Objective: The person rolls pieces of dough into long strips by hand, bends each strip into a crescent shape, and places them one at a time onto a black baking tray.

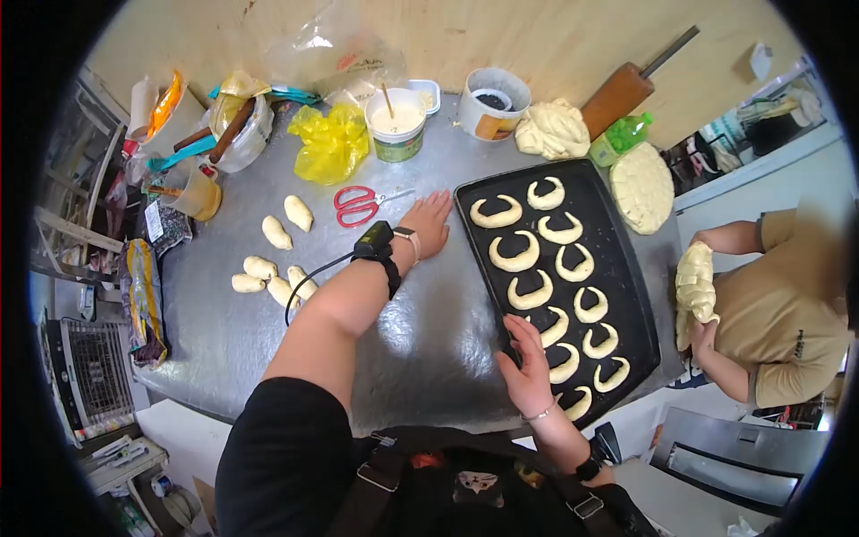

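My left hand [428, 224] lies flat on the metal table, fingers stretched out, between red-handled scissors [358, 206] and the black baking tray [553, 170]. Over the tray's near left edge is my right hand [528, 369], its fingers extended and thumb apart, partly covering a dough crescent. Two rows of pale dough crescents [591, 304] fill the tray, curved like horseshoes. Left of my left forearm, several small oval dough pieces [260, 268] rest on the table.
Along the back stand a white tub [395, 125], a yellow plastic bag [329, 143], a bucket [495, 103], a dough lump [552, 129] and a rolling pin [617, 100]. A round dough slab [642, 189] lies right. Beyond it, a person [774, 304] holds braided dough [695, 285].
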A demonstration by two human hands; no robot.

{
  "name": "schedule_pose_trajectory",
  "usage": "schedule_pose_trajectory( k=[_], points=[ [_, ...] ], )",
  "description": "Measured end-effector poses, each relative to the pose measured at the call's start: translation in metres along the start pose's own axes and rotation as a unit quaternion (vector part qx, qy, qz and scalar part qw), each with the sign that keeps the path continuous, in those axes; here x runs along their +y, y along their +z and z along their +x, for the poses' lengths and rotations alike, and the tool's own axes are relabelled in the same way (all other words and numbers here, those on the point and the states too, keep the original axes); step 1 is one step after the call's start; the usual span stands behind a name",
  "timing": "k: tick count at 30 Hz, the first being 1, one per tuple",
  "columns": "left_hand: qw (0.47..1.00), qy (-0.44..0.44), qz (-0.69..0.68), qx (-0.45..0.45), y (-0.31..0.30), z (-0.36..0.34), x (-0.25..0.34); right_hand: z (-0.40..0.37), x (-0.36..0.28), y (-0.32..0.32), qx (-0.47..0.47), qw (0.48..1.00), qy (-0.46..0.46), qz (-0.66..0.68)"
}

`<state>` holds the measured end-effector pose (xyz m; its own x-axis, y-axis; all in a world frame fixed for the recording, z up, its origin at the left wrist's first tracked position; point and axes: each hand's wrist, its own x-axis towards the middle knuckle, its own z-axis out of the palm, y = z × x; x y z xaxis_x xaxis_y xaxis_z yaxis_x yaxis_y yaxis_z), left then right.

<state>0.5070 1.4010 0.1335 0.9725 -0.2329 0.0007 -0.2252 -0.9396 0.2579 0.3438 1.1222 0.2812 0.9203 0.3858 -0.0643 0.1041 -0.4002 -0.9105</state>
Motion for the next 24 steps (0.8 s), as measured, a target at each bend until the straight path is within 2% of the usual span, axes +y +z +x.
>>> schedule_pose_trajectory(
  k=[2, 3, 4, 6, 7, 8, 9, 11, 12, 13, 14, 16, 17, 18, 20, 21, 23, 24],
  points=[
    [1.0, 0.0, -0.01, -0.002, -0.003, -0.012, 0.007, 0.009, 0.01, 0.001, -0.008, 0.989, 0.085, 0.121],
    [1.0, -0.014, -0.012, -0.004, -0.006, -0.024, 0.01, 0.018, 0.007, 0.0, -0.002, 0.963, 0.112, 0.247],
    [0.997, -0.036, -0.064, 0.006, -0.016, -0.037, 0.017, 0.029, 0.002, 0.001, 0.003, 0.918, 0.138, 0.371],
    [0.983, -0.076, -0.163, 0.025, -0.041, -0.059, 0.038, 0.056, 0.001, 0.006, 0.013, 0.841, 0.155, 0.518],
    [0.966, -0.025, -0.212, 0.148, -0.042, -0.075, 0.063, 0.071, 0.004, 0.012, 0.0, 0.787, 0.163, 0.594],
    [0.958, 0.041, -0.263, 0.107, -0.058, -0.09, 0.099, 0.082, 0.008, 0.021, -0.013, 0.726, 0.17, 0.666],
    [0.942, 0.104, -0.312, 0.069, -0.074, -0.104, 0.125, 0.09, 0.005, 0.031, -0.019, 0.695, 0.168, 0.699],
    [0.935, 0.149, -0.295, 0.127, -0.077, -0.13, 0.139, 0.1, -0.003, 0.048, -0.042, 0.63, 0.163, 0.758],
    [0.931, 0.166, -0.285, 0.158, -0.08, -0.142, 0.14, 0.096, -0.009, 0.053, -0.045, 0.638, 0.152, 0.753],
    [0.941, 0.068, -0.283, 0.173, -0.09, -0.146, 0.127, 0.094, -0.022, 0.058, -0.051, 0.646, 0.137, 0.749],
    [0.93, 0.113, -0.293, 0.189, -0.094, -0.158, 0.125, 0.092, -0.034, 0.063, -0.057, 0.654, 0.122, 0.744],
    [0.903, 0.199, -0.31, 0.223, -0.103, -0.188, 0.125, 0.09, -0.049, 0.078, -0.003, 0.69, 0.124, 0.713],
    [0.889, 0.235, -0.347, 0.186, -0.119, -0.194, 0.13, 0.085, -0.048, 0.089, -0.027, 0.672, 0.143, 0.726],
    [0.909, 0.173, -0.331, 0.184, -0.117, -0.196, 0.119, 0.079, -0.046, 0.101, -0.053, 0.651, 0.163, 0.739],
    [0.94, 0.041, -0.287, 0.178, -0.098, -0.192, 0.074, 0.062, -0.057, 0.117, -0.126, 0.679, 0.147, 0.708],
    [0.965, -0.013, -0.193, 0.175, -0.076, -0.201, 0.047, 0.05, -0.063, 0.123, -0.164, 0.688, 0.139, 0.693],
    [0.98, -0.109, -0.002, 0.168, -0.041, -0.218, -0.014, 0.032, -0.069, 0.12, -0.143, 0.724, 0.129, 0.663],
    [0.971, -0.152, -0.045, 0.176, -0.05, -0.23, -0.039, 0.022, -0.069, 0.119, -0.119, 0.744, 0.128, 0.644]
  ],
)
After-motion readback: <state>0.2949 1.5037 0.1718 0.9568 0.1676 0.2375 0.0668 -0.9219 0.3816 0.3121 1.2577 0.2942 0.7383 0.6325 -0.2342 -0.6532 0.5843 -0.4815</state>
